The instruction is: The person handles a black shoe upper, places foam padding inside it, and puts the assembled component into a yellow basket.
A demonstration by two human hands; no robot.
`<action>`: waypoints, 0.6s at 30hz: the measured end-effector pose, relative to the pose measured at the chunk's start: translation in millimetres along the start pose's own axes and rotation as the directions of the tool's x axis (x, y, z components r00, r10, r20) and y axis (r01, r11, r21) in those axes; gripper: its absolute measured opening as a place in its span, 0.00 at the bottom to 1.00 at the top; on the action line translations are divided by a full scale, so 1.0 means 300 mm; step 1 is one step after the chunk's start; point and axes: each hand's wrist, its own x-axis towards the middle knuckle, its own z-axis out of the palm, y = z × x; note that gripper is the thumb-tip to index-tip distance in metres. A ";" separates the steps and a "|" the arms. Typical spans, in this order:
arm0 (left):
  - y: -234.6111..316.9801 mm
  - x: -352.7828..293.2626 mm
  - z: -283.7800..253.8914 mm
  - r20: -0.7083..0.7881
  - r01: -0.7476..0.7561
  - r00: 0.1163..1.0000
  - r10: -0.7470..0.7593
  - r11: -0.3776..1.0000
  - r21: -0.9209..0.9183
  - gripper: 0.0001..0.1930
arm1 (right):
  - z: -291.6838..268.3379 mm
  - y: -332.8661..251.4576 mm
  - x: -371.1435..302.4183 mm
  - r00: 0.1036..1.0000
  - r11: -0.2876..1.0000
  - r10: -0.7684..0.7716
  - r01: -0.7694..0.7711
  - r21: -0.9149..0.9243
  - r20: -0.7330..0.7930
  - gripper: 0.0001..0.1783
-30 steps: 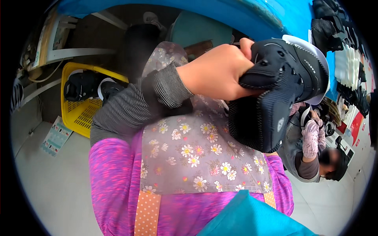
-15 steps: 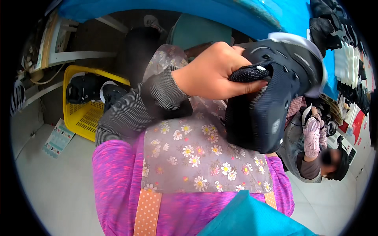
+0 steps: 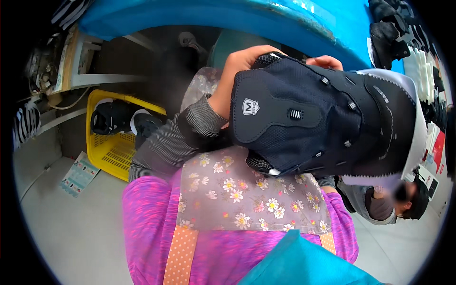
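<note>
A black shoe upper [image 3: 304, 118] with a mesh tongue, a shield badge and small lace loops is held up before me, its tongue face toward me. Pale lining material [image 3: 418, 128] sticks out past its jagged toe edge on the right. My left hand [image 3: 244, 61] grips the collar end at the left, its fingers mostly hidden behind the upper. Fingers of my right hand [image 3: 327, 61] show over the far edge, closed against the upper from behind. The rest of that hand is hidden; only a bit of its cuff appears below the upper.
A yellow plastic basket [image 3: 107, 154] with black shoe uppers [image 3: 111, 116] stands on the floor at left. A blue-covered table [image 3: 237, 14] runs along the far side, with more black uppers [image 3: 385, 45] at far right. Another person [image 3: 375, 204] sits at the lower right.
The upper has turned from side-on, collar toward me, to show its tongue face, and spans wider. My left hand has slid behind its collar end. Fingers of my right hand now show at the far edge.
</note>
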 end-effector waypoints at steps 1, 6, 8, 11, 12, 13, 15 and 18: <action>-0.008 0.001 -0.010 0.008 -0.004 1.000 0.004 1.000 0.010 0.15 | 0.015 -0.004 -0.001 1.000 0.999 -0.015 0.014 -0.042 -0.027 0.13; -0.037 0.021 -0.112 0.154 0.195 0.971 -0.184 0.979 -0.061 0.18 | 0.100 -0.032 0.009 0.987 0.962 -0.116 0.082 -0.261 -0.116 0.13; -0.032 -0.004 -0.138 0.142 0.239 0.966 -0.216 0.957 -0.168 0.18 | 0.138 -0.036 0.014 0.980 0.942 -0.140 0.089 -0.323 -0.141 0.13; -0.011 -0.019 -0.126 0.115 0.263 0.964 -0.238 0.902 -0.342 0.19 | 0.182 -0.065 0.027 0.964 0.904 -0.190 0.098 -0.416 -0.185 0.13; -0.014 -0.036 -0.131 0.095 0.263 0.965 -0.246 0.885 -0.384 0.20 | 0.197 -0.058 0.033 0.961 0.895 -0.199 0.099 -0.435 -0.190 0.13; -0.017 -0.050 -0.139 0.071 0.253 0.966 -0.248 0.868 -0.428 0.20 | 0.211 -0.053 0.040 0.960 0.887 -0.202 0.096 -0.452 -0.193 0.13; -0.029 -0.009 -0.120 0.047 0.282 0.953 -0.298 0.827 -0.487 0.21 | 0.180 -0.033 0.060 0.952 0.922 -0.136 0.020 -0.387 -0.274 0.13; -0.041 0.008 -0.104 0.013 0.256 0.953 -0.303 0.781 -0.570 0.22 | 0.195 0.030 0.079 0.941 0.961 -0.049 -0.046 -0.273 -0.334 0.17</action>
